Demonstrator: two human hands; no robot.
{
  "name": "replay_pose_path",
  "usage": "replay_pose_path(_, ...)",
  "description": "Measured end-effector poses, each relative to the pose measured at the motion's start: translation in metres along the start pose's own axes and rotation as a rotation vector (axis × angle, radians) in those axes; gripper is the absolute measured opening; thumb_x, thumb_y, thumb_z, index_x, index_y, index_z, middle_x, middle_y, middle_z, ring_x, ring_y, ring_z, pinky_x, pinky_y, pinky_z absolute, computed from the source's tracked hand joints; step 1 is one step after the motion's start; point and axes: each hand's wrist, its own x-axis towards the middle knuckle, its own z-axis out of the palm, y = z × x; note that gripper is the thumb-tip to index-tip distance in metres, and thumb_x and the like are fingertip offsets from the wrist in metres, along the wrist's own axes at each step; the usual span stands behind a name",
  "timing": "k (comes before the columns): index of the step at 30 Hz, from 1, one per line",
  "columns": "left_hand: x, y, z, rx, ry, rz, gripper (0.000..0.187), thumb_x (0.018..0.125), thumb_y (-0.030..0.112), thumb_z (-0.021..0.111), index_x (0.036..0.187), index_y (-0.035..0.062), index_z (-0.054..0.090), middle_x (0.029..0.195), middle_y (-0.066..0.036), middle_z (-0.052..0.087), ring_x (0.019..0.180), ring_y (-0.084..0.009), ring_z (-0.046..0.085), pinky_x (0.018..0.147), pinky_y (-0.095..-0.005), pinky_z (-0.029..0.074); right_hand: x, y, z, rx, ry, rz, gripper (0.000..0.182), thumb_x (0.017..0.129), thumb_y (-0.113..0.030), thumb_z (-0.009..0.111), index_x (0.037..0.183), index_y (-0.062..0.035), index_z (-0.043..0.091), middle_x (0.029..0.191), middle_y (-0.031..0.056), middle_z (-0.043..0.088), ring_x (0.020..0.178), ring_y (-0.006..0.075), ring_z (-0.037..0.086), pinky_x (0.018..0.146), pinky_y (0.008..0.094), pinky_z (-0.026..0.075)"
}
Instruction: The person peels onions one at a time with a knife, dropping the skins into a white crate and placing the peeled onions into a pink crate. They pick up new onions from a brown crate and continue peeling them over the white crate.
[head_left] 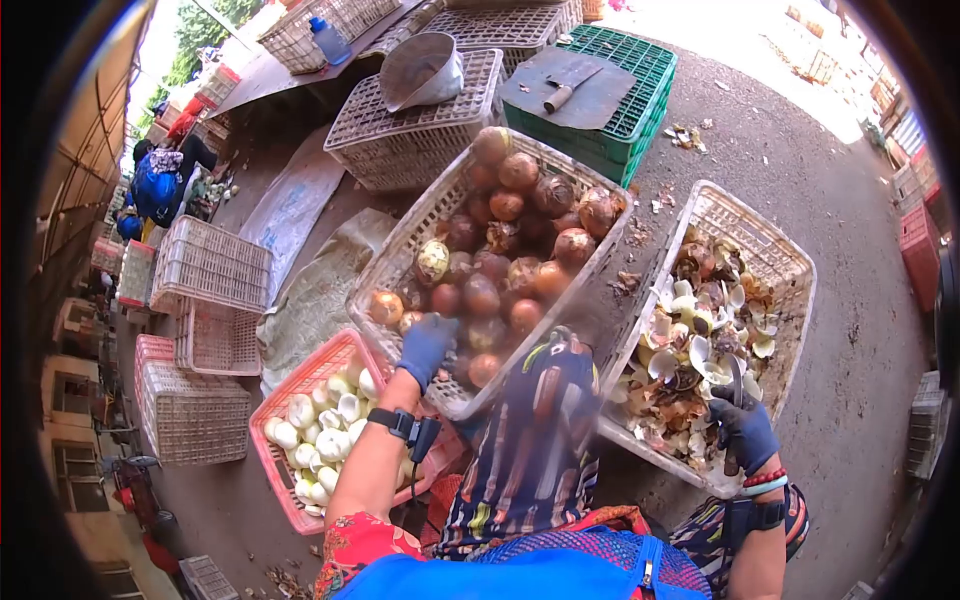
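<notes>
My left hand (426,348), in a blue glove, reaches into the near end of a white basket (395,262) full of unpeeled brown onions (505,250), fingers curled over them; whether it grips one is hidden. My right hand (742,430), also blue-gloved, is closed on a knife (736,385) whose blade points up over a white basket of onion peelings (700,345). A red basket (290,385) of peeled white onions (325,430) sits by my left forearm.
Empty white crates (205,265) stand at left, an upturned crate with a metal scoop (420,70) behind, and a green crate (610,110) bearing a board and cleaver. A person in blue (160,185) works far left. Bare ground lies at right.
</notes>
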Motion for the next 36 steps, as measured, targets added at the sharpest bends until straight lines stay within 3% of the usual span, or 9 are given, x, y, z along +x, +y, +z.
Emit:
replay_pose_path(5,0.104,-0.015,-0.008,0.069,0.408,-0.054,0.050,0.076,0.035,0.077,0.113,0.0048,0.063,0.108,-0.023,0.067,0.101,-0.0370,0.065,0.086,-0.0442,0.052,0.020,0.005,0.005,-0.002,0.038,0.078,0.034,0.086,-0.015,0.067,0.116,0.0007,0.059,0.078,0.0054,0.063,0.051,0.0110,0.052,0.045,0.0255,0.043)
replay_pose_path(12,0.192,-0.017,0.004,0.391,0.104,-0.388,0.080,0.074,0.041,0.072,0.142,0.0103,0.043,0.122,-0.028,0.060,0.115,-0.0424,0.059,0.097,-0.0469,0.048,0.025,-0.012,0.028,-0.033,-0.054,0.124,0.040,0.090,-0.022,0.067,0.121,0.0003,0.055,0.080,0.0027,0.061,0.050,0.0091,0.050,0.045,0.0235,0.041)
replay_pose_path(16,0.172,0.021,0.011,0.583,0.230,-0.476,0.094,0.070,0.040,0.073,0.150,0.0137,0.030,0.138,-0.027,0.047,0.123,-0.0440,0.053,0.100,-0.0461,0.047,0.030,-0.006,0.032,-0.032,-0.107,0.108,0.042,0.090,-0.029,0.068,0.118,-0.0007,0.055,0.077,0.0045,0.060,0.047,0.0097,0.049,0.040,0.0228,0.040)
replay_pose_path(22,0.146,-0.021,0.012,0.070,0.461,-0.167,0.075,0.070,0.033,0.078,0.131,0.0040,0.046,0.117,-0.024,0.062,0.106,-0.0356,0.064,0.090,-0.0421,0.051,0.023,-0.007,0.040,-0.057,-0.135,0.053,0.041,0.090,-0.028,0.067,0.117,-0.0002,0.057,0.077,0.0044,0.060,0.047,0.0099,0.050,0.040,0.0228,0.040)
replay_pose_path(24,0.162,-0.093,0.011,-0.723,0.164,-0.156,0.054,0.077,0.029,0.076,0.122,0.0066,0.056,0.112,-0.014,0.065,0.099,-0.0295,0.065,0.086,-0.0375,0.054,0.018,-0.008,0.041,-0.015,-0.139,0.093,0.041,0.091,-0.024,0.068,0.120,0.0011,0.056,0.080,0.0022,0.059,0.050,0.0084,0.050,0.044,0.0229,0.042)
replay_pose_path(26,0.131,-0.057,0.010,-1.661,-0.031,-0.205,0.053,0.079,0.029,0.070,0.126,0.0077,0.057,0.122,-0.013,0.063,0.110,-0.0330,0.062,0.099,-0.0518,0.049,0.018,-0.001,0.039,-0.035,-0.110,0.039,0.034,0.091,-0.026,0.067,0.112,-0.0009,0.060,0.076,0.0032,0.060,0.050,0.0092,0.051,0.043,0.0228,0.041)
replay_pose_path(27,0.112,-0.030,0.002,-1.667,-0.097,-0.167,0.058,0.079,0.029,0.069,0.130,0.0067,0.055,0.130,-0.014,0.059,0.120,-0.0343,0.057,0.106,-0.0533,0.043,0.018,-0.002,0.039,-0.011,-0.097,0.021,0.031,0.091,-0.025,0.067,0.110,-0.0012,0.060,0.074,0.0024,0.060,0.050,0.0089,0.051,0.043,0.0228,0.041)
replay_pose_path(32,0.043,0.144,-0.035,-1.463,-0.454,0.002,0.063,0.081,0.028,0.068,0.137,0.0033,0.050,0.137,-0.014,0.055,0.129,-0.0317,0.051,0.110,-0.0488,0.040,0.007,-0.043,0.046,0.097,-0.139,-0.048,0.026,0.090,-0.021,0.069,0.108,-0.0030,0.065,0.082,-0.0007,0.062,0.063,0.0062,0.053,0.055,0.0208,0.043)
replay_pose_path(36,0.003,0.262,-0.026,-0.752,-0.481,0.508,0.045,0.092,0.013,0.052,0.133,-0.0032,0.047,0.129,-0.013,0.056,0.117,-0.0274,0.057,0.099,-0.0387,0.046,-0.013,-0.096,0.057,0.185,-0.240,-0.257,0.045,0.087,-0.024,0.073,0.125,-0.0042,0.058,0.090,0.0005,0.064,0.070,0.0078,0.056,0.059,0.0218,0.045)
